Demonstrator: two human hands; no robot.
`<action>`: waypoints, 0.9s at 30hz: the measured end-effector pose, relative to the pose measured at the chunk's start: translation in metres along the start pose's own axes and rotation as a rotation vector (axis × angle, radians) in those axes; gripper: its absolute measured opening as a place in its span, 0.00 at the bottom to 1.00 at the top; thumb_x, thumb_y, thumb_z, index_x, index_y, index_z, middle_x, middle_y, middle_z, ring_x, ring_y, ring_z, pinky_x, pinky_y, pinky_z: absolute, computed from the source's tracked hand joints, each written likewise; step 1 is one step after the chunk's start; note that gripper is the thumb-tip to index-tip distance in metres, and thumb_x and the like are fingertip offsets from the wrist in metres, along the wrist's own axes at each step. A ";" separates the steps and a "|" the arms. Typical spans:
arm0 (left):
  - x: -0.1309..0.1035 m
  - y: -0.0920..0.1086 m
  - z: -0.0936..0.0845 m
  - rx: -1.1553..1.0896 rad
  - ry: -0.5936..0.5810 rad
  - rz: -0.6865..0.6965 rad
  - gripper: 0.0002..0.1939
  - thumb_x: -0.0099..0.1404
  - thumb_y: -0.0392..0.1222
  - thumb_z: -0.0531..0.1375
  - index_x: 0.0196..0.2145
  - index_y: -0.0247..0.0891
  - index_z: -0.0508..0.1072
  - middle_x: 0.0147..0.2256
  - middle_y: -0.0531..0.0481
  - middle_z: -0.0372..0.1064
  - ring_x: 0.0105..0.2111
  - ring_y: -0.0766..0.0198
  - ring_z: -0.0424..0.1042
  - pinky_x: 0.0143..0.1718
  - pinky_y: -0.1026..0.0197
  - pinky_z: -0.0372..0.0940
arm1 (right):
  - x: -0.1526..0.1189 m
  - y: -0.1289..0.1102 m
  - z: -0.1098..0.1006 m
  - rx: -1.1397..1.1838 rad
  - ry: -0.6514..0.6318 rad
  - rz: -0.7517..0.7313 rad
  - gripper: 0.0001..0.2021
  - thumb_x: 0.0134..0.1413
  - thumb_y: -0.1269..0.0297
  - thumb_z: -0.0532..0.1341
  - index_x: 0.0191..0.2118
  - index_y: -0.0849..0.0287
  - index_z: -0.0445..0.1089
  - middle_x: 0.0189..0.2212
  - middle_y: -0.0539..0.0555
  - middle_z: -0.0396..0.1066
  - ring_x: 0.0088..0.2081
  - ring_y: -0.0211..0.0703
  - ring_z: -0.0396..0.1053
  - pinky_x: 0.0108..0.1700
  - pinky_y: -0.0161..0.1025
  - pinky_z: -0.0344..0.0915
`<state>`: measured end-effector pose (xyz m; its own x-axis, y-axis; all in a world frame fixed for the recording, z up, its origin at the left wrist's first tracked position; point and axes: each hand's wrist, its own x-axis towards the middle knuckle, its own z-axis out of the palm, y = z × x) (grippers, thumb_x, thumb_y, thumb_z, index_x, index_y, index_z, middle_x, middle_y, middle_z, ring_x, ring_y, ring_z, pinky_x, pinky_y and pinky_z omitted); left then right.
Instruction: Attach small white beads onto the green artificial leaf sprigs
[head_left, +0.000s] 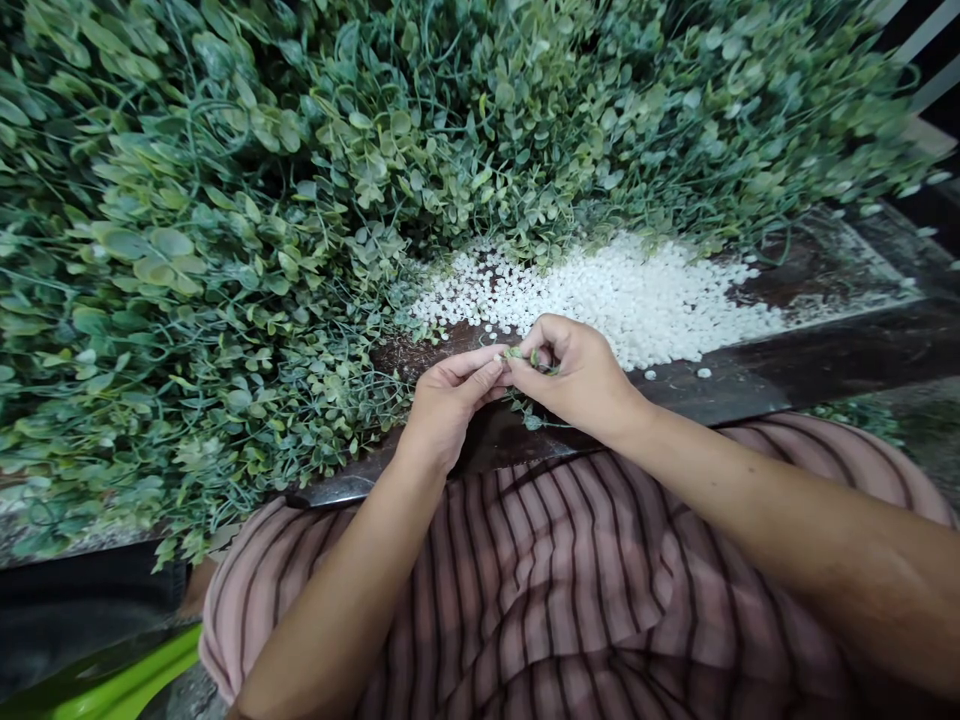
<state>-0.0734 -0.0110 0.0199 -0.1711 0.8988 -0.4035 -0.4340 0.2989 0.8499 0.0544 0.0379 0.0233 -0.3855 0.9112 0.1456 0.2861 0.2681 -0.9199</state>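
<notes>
My left hand (455,395) and my right hand (574,375) meet above the near edge of the dark table. Between them is a small green artificial leaf sprig (514,353), part of which hangs below my right fingers. My right thumb and fingers pinch the sprig. The thumb and forefinger of my left hand are pressed together at a small white piece (498,358), which looks like one of the loose white beads. Just beyond my hands lies a spread heap of such white beads (637,290).
A large mass of artificial green foliage (300,200) covers the back and left of the dark wooden table (840,340). A few stray beads lie near the front edge. Striped cloth (540,560) covers my lap, and something bright green (135,680) shows at the lower left.
</notes>
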 end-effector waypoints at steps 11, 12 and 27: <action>0.002 0.001 0.000 -0.028 0.006 -0.024 0.14 0.40 0.39 0.70 0.27 0.35 0.77 0.25 0.51 0.75 0.25 0.71 0.70 0.30 0.69 0.64 | 0.001 0.001 -0.002 0.021 -0.012 -0.019 0.07 0.41 0.73 0.57 0.20 0.59 0.56 0.18 0.44 0.52 0.21 0.29 0.51 0.24 0.31 0.49; 0.003 0.000 -0.001 -0.032 0.000 -0.027 0.14 0.40 0.39 0.70 0.28 0.35 0.77 0.25 0.51 0.74 0.25 0.72 0.70 0.30 0.69 0.64 | 0.001 0.000 -0.002 0.020 -0.015 -0.018 0.08 0.41 0.73 0.57 0.20 0.59 0.56 0.17 0.44 0.52 0.21 0.29 0.51 0.24 0.31 0.49; 0.003 -0.001 -0.002 -0.043 -0.017 -0.032 0.13 0.40 0.39 0.70 0.28 0.35 0.77 0.25 0.52 0.74 0.24 0.73 0.70 0.28 0.71 0.64 | 0.001 -0.001 -0.003 0.030 -0.036 -0.009 0.08 0.40 0.74 0.57 0.20 0.59 0.55 0.17 0.43 0.50 0.21 0.28 0.50 0.24 0.31 0.48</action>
<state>-0.0755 -0.0089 0.0171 -0.1419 0.8945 -0.4240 -0.4767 0.3136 0.8212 0.0567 0.0394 0.0258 -0.4197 0.8967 0.1408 0.2563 0.2659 -0.9293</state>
